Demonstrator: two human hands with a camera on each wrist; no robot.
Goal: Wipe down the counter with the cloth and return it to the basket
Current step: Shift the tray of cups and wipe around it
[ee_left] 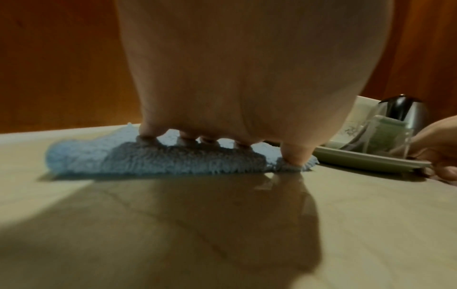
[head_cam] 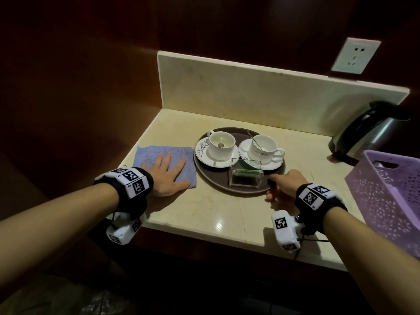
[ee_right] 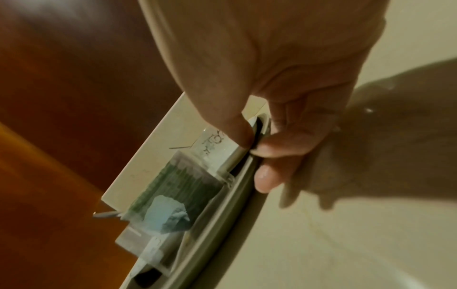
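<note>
while the left hand (head_cam: 167, 176) is laid flat w/ fingers straight and spread on the blue cloth (head_cam: 159, 155), the cloth is pressed onto the cream counter (head_cam: 216, 214) at its left part, just beside the round brown tray (head_cam: 211, 178). in the left wrist view the fingertips (ee_left: 148, 135) and thumb are seen pushing down into the cloth's pile, nothing being curled round it. the cloth is folded to a rough square and lies flat, its right edge close to the tray's rim but whether touching can't be told.

the tray's near-right rim is pinched by the right hand (head_cam: 285, 184): in the right wrist view the thumb is set on top of the rim and the curled fingers (ee_right: 279, 148) are tucked under it. on the tray two white cups on saucers are carried, left cup (head_cam: 221, 145) and right cup (head_cam: 264, 145), each w/ a spoon inside, plus a clear box (head_cam: 246, 176) holding green and dark packets at the front.

the lilac perforated basket (head_cam: 386, 201) is seen at the counter's right end, well apart from the cloth, w/ the tray between them. a dark steel kettle (head_cam: 368, 133) is stood behind the basket near the backsplash, and a white wall socket (head_cam: 355, 55) is mounted above it.
</note>
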